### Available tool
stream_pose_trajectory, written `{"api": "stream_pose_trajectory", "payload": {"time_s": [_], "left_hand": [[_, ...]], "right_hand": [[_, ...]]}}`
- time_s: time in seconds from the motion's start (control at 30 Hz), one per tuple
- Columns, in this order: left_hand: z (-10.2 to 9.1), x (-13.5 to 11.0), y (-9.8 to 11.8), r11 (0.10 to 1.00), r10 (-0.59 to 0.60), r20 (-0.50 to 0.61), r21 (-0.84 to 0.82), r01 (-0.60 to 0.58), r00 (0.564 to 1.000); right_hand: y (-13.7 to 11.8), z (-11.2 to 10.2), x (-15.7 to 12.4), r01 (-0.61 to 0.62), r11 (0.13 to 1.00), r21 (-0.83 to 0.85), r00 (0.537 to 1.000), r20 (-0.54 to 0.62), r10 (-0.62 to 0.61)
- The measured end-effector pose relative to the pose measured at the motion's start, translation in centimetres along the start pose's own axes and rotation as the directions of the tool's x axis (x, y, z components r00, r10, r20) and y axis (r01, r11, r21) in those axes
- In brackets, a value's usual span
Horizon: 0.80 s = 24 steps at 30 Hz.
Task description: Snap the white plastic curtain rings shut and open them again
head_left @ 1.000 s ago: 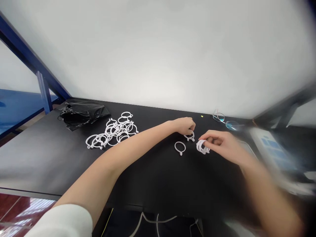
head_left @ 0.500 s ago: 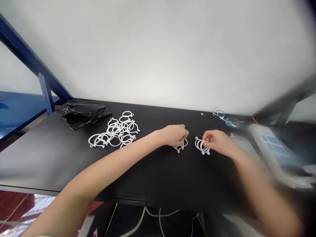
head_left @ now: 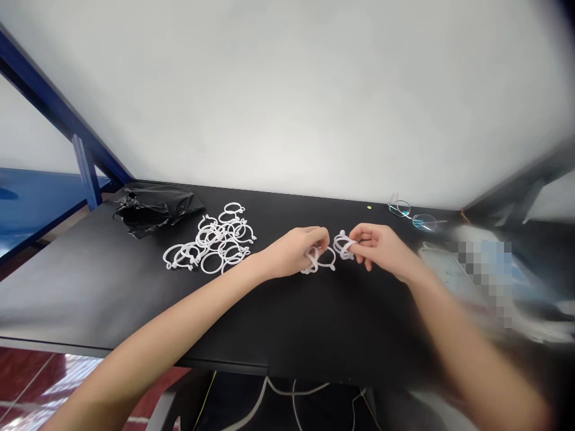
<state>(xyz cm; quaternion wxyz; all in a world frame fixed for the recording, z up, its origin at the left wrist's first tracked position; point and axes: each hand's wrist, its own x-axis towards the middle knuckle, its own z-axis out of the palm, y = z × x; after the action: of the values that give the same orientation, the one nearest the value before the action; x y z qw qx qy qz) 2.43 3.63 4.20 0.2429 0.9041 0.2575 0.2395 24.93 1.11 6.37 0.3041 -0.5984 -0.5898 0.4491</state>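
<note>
White curtain rings with small eyelets are in both hands. My left hand is closed on a few of these rings low over the black table, its fingers curled down around them. A single ring sticks out to the right of that bunch; whether the hand grips it, I cannot tell. Just to the right, my right hand pinches a small bundle of rings between thumb and fingertips, with the lower fingers loosely bent. A loose pile of several more curtain rings lies left of my left hand.
At the back left of the table lies a crumpled black plastic bag. Eyeglasses rest at the back right. Behind my right forearm are a pale tray-like object and a blurred white package. Cables hang below the front edge.
My right hand has moved left with its rings, which are now turned and closer to the left hand. My left hand has shifted slightly left, and one ring now shows apart from its bunch.
</note>
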Motion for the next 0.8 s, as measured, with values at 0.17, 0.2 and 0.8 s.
{"api": "stream_pose_trajectory", "payload": {"time_s": [0.17,0.2,0.8], "left_hand": [[-0.5,-3.1,-0.3,0.995,0.057,-0.294,0.094,-0.030,0.954],[-0.6,-3.4,-0.3,0.997,0.040,-0.323,0.077,-0.016,0.946],[0.2,-4.0,0.3,0.934,-0.260,-0.256,-0.312,0.175,0.931]], "right_hand": [[0.4,5.9,0.0,0.049,0.872,0.486,0.985,-0.167,0.038],[0.5,7.0,-0.1,0.053,0.837,0.545,0.983,-0.174,0.051],[1.6,8.7,-1.7,0.073,0.832,0.550,0.996,-0.089,-0.029]]}}
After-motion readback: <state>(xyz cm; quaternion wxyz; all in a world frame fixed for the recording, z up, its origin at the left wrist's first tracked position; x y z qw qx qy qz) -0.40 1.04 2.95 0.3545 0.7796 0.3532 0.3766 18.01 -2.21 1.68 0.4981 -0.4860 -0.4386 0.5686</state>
